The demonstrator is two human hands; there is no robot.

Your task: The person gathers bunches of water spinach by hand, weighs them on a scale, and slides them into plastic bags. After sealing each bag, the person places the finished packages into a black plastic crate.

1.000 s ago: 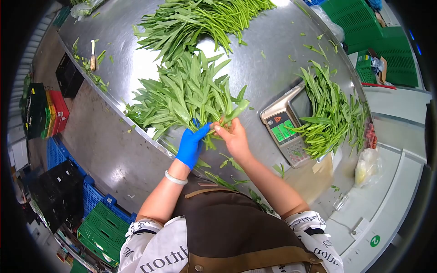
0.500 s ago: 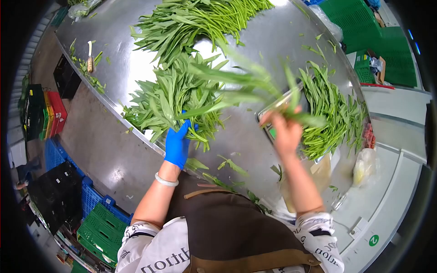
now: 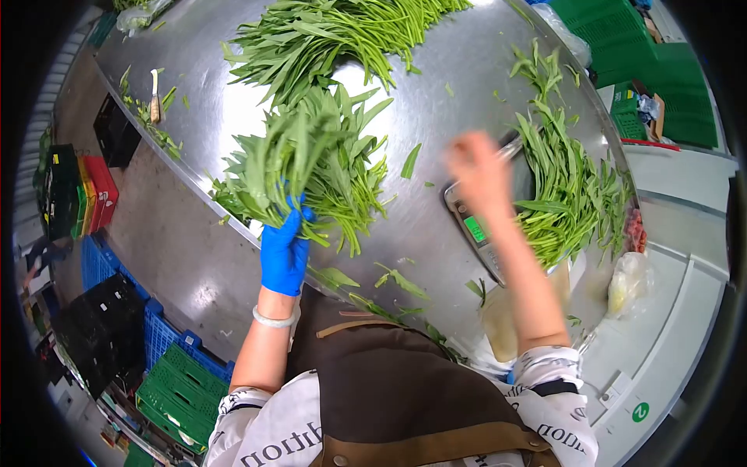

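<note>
The left hand (image 3: pixel 285 253) grasped greens (image 3: pixel 284 159) a loose hold could spill; the right hand (image 3: pixel 478 173), at two o'clock, was too blurred to tell its grip.

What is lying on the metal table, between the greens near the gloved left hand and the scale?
The head view shows a loose leaf and a tiny green scrap on the metal table between those greens and the scale.
</note>
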